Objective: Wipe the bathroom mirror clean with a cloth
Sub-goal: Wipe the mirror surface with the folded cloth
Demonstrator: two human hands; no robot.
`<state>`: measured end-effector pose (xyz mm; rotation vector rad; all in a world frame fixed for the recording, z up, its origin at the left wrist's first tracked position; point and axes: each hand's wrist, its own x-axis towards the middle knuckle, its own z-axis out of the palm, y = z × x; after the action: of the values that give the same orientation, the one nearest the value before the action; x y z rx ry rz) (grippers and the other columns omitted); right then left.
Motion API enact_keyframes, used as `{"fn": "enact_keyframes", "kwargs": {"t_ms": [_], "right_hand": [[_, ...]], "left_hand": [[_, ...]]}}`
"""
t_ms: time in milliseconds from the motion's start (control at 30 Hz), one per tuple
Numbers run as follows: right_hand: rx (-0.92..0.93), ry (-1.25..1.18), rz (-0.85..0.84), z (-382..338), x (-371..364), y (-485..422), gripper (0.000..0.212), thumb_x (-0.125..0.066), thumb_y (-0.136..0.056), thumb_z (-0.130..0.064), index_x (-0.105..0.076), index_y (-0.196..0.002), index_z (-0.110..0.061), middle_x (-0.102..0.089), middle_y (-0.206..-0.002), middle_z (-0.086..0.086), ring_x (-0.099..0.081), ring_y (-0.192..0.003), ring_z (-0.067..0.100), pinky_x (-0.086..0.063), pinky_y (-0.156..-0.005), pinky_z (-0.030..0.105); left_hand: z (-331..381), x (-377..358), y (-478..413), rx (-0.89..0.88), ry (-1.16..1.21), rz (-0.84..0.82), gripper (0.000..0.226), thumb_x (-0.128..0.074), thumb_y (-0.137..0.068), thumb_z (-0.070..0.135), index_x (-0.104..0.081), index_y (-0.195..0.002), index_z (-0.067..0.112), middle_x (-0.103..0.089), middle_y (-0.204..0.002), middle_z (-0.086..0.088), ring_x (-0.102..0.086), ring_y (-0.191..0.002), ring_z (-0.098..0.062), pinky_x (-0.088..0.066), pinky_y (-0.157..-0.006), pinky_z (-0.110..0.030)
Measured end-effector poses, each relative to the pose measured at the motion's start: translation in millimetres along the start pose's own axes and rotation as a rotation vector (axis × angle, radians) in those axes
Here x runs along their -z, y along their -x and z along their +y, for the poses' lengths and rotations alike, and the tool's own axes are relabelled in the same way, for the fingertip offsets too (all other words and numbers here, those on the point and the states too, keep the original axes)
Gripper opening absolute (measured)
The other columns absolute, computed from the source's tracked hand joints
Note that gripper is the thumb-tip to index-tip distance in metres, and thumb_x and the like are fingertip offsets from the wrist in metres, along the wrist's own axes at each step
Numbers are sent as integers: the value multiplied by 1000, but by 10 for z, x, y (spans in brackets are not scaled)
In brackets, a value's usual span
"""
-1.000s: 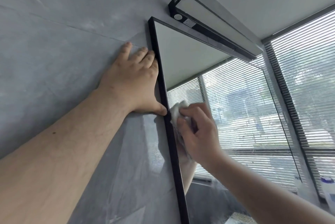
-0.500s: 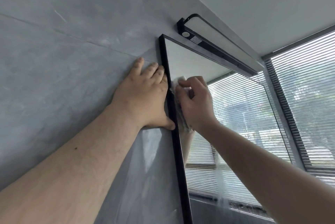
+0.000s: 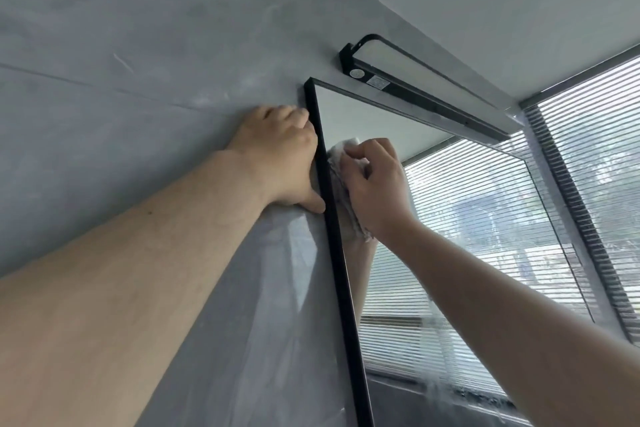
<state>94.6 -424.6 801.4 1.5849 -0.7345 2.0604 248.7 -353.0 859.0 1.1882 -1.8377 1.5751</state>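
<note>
Grey wall (image 3: 121,28) carried a black-framed mirror (image 3: 467,236); a white cloth (image 3: 341,153) was pressed on the glass near the mirror's upper left corner, just beside the frame; the right hand (image 3: 377,187) had its fingers clenched round the bunched cloth; the left hand (image 3: 277,156) rested on the wall, fingers released and grasping nothing, thumb touching the frame; a black lamp (image 3: 415,80) sat above the mirror's top edge; window blinds (image 3: 595,149) hung to the right.

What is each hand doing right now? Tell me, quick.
Left hand: open, resting on the wall beside the mirror, holding nothing.
Right hand: closed on the cloth, pressing it to the mirror.
</note>
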Motion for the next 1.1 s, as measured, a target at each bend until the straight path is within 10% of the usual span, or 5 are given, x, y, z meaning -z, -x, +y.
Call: {"fn": "enact_keyframes", "kwargs": {"t_ms": [133,1100], "right_hand": [[24,-30,19,79,0,73,3,-67,-92,-19,-65,-90,-18,-50,-92,-17,-51,-80,-13,-34,-66,3],[-142,64,164,681,133,-1005,13,-64,-95,-33,-65,-90,-22,-56,-101,-4,-52,-92,11,-35,-78,22]], "left_hand": [[-113,-15,-204,14,-90,-81,147,-50,-47,98,-15,-154,4,-10,-165,-13,-6,-152,-26,-5,-123,-44],[-161,-173,-303,-24,-132,-13,151,-25,-37,101,-11,-157,11,-4,-166,-6,-3,-153,-20,-4,-124,-43]]}}
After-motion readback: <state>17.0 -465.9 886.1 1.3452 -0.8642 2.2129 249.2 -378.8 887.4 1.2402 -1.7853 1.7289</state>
